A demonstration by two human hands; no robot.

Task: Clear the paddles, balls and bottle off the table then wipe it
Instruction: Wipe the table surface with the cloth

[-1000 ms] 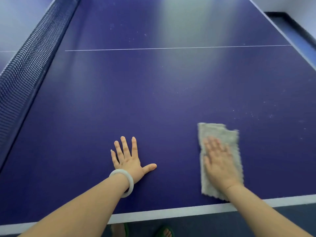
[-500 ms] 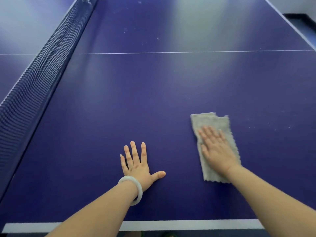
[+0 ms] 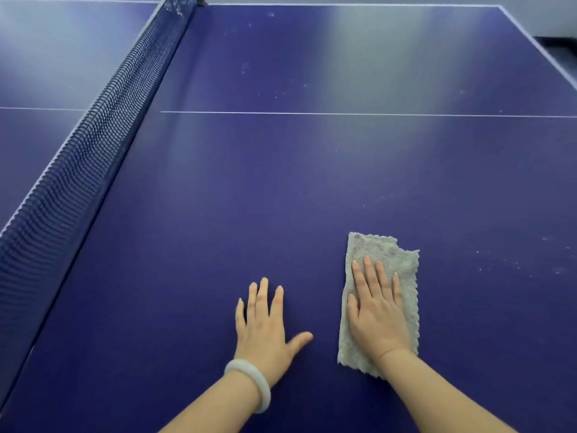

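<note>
While right hand (image 3: 376, 320) presses cloth (image 3: 385, 247), left hand (image 3: 262, 331) splayed

cloth (image 3: 382, 251) on table (image 3: 218, 229) right of left hand (image 3: 263, 326), net (image 3: 78, 157) far left

Head view, wide-angle: faces forward and down over counter (image 3: 281, 198), close above left hand (image 3: 262, 332) and right hand (image 3: 377, 320) at lower centre; net (image 3: 93, 135) crosses left of frame diagonally; far counter edge at top.
</note>
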